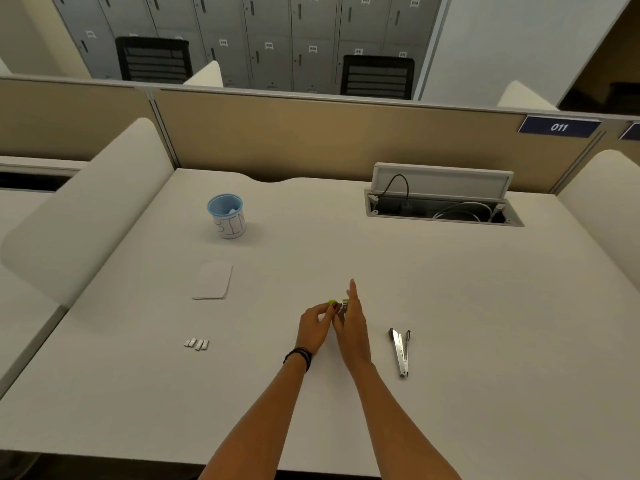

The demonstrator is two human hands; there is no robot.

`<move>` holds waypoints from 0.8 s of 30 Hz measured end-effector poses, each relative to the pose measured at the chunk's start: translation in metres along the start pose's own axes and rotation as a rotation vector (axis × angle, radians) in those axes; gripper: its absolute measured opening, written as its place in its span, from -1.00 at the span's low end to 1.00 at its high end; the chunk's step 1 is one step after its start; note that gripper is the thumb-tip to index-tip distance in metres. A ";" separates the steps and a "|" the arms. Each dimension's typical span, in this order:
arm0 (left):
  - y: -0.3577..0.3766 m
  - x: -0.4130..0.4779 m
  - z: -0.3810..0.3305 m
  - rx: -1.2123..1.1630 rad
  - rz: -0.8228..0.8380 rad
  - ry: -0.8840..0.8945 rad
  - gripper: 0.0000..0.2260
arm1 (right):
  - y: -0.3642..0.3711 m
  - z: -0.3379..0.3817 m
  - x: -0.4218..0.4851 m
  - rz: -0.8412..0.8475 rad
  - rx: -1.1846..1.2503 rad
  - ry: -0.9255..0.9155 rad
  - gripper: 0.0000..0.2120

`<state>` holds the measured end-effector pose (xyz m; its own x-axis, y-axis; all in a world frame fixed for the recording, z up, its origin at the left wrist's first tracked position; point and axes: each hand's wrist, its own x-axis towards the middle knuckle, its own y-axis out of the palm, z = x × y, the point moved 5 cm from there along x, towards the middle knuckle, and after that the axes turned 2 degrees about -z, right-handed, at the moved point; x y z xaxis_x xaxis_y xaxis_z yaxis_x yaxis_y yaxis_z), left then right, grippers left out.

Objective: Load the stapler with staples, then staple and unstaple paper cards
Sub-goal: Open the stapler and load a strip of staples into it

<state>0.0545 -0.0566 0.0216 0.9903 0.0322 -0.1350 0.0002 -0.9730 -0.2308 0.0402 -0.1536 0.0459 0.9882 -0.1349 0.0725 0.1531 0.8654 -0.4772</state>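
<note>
A small green stapler [333, 302] sits between my two hands above the middle of the white desk [450, 306]; only its green tips and a bit of metal show. My left hand [313, 329] pinches it from the left with curled fingers. My right hand [352, 323] stands edge-on against its right side, fingers stretched straight forward. A few short strips of staples [196, 343] lie on the desk to the left. A small stack of white paper cards [213, 280] lies further back on the left.
A silver metal staple remover [400, 351] lies right of my hands. A blue-rimmed cup marked BIN [227, 216] stands at the back left. An open cable hatch [443, 206] is set in the desk at the back right. Padded dividers flank both sides.
</note>
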 end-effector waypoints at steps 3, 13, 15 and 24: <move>-0.001 0.006 -0.004 -0.063 -0.023 -0.006 -0.76 | -0.001 0.006 0.006 -0.006 -0.006 -0.019 -0.36; -0.010 0.021 -0.012 -0.229 -0.106 -0.062 -0.77 | 0.000 0.005 0.026 -0.042 0.120 0.062 -0.66; -0.013 0.022 -0.011 -0.275 -0.061 -0.071 -0.74 | -0.001 0.007 0.031 -0.035 0.140 0.068 -0.75; -0.021 0.013 -0.011 -0.275 -0.051 -0.175 -0.69 | 0.019 0.007 0.043 0.175 0.103 0.207 -0.69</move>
<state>0.0687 -0.0384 0.0352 0.9492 0.0982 -0.2989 0.1103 -0.9936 0.0238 0.0859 -0.1400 0.0464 0.9798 -0.0661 -0.1888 -0.0096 0.9272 -0.3745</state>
